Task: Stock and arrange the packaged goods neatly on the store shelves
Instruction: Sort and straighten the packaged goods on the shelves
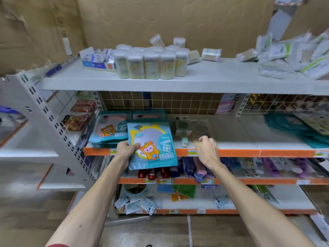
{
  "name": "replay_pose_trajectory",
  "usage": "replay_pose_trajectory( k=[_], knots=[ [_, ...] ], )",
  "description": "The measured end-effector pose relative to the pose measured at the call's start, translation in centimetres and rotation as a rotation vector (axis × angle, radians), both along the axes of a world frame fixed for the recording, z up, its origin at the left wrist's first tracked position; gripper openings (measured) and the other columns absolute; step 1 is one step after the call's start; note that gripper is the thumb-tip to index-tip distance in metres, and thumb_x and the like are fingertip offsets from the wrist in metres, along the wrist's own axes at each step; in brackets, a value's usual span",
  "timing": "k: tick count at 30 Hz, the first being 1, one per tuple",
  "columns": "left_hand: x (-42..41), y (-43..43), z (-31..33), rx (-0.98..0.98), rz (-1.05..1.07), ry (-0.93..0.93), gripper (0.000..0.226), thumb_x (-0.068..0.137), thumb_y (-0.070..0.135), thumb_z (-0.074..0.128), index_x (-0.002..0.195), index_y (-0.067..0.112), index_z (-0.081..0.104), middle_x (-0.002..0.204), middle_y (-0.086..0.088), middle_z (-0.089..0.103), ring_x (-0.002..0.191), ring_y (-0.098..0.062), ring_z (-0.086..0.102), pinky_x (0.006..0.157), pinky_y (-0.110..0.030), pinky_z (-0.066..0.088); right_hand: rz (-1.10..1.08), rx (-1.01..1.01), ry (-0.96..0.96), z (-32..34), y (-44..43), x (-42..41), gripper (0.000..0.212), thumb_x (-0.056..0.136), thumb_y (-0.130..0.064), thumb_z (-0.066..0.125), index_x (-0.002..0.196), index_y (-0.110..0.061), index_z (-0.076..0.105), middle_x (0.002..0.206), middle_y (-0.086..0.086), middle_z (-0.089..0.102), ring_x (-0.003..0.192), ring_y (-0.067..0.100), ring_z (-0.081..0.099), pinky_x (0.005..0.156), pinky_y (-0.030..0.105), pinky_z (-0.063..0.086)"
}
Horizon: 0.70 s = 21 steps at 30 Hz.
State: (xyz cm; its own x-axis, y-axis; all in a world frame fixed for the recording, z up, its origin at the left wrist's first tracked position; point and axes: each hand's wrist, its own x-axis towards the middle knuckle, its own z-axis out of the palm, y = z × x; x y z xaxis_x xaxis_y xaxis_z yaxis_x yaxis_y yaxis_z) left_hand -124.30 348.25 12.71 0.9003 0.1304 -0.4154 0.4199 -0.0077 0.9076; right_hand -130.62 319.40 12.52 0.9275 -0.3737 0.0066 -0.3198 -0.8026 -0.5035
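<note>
My left hand (126,148) grips the left edge of a teal pouch with a yellow cartoon figure (153,145), held in front of the second shelf (249,142). A stack of similar teal pouches (109,130) lies on that shelf just left of it, with more behind. My right hand (207,148) reaches over the orange shelf edge, its fingers curled onto a small clear blister pack (198,132) at the shelf front. That pack is blurred and partly hidden by the fingers.
The top shelf (213,77) carries cotton-swab tubs (151,65), a box of small packets (97,59) and loose bags (292,54). Teal packs (292,127) lie at the right of the second shelf. Lower shelves hold socks and cloths (199,168). A grey upright (44,111) stands left.
</note>
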Motion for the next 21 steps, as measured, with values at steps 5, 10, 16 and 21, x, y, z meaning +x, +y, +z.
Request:
replay_pose_trajectory(
  k=[5, 10, 16, 21],
  knots=[
    [2.1, 4.7, 1.1, -0.003, 0.055, -0.041, 0.008, 0.088, 0.003, 0.067, 0.082, 0.003, 0.062, 0.082, -0.015, 0.069, 0.067, -0.026, 0.065, 0.06, -0.033, 0.055, 0.025, -0.005, 0.007, 1.2, 3.5, 3.5, 0.034, 0.096, -0.024, 0.048, 0.128, -0.012, 0.049, 0.127, 0.017, 0.048, 0.117, 0.036, 0.044, 0.095, 0.042, 0.036],
    [6.8, 8.3, 0.9, 0.014, 0.076, -0.036, 0.01, 0.088, 0.004, 0.067, 0.08, 0.002, 0.061, 0.086, -0.021, 0.069, 0.063, -0.026, 0.065, 0.062, -0.036, 0.057, 0.018, -0.046, 0.017, 1.4, 6.7, 7.9, 0.037, 0.096, -0.026, 0.048, 0.128, -0.009, 0.048, 0.129, 0.02, 0.048, 0.119, 0.037, 0.044, 0.098, 0.045, 0.038],
    [13.2, 11.7, 0.3, 0.128, 0.109, -0.023, 0.028, 0.075, 0.004, 0.079, 0.096, -0.006, 0.064, 0.093, -0.021, 0.07, 0.074, -0.03, 0.069, 0.07, -0.044, 0.06, -0.01, -0.157, 0.098, 1.4, 8.8, 12.5, 0.036, 0.097, -0.029, 0.048, 0.109, 0.001, 0.063, 0.113, 0.029, 0.063, 0.108, 0.043, 0.057, 0.093, 0.045, 0.048],
    [17.0, 14.6, -0.7, 0.262, 0.064, -0.062, 0.034, 0.085, 0.004, 0.07, 0.117, -0.001, 0.059, 0.102, -0.018, 0.065, 0.075, -0.025, 0.063, 0.071, -0.038, 0.054, -0.03, -0.175, 0.188, 0.7, 9.2, 14.1, 0.035, 0.1, -0.028, 0.046, 0.119, -0.001, 0.058, 0.109, 0.026, 0.065, 0.103, 0.042, 0.061, 0.098, 0.051, 0.046]
  ],
)
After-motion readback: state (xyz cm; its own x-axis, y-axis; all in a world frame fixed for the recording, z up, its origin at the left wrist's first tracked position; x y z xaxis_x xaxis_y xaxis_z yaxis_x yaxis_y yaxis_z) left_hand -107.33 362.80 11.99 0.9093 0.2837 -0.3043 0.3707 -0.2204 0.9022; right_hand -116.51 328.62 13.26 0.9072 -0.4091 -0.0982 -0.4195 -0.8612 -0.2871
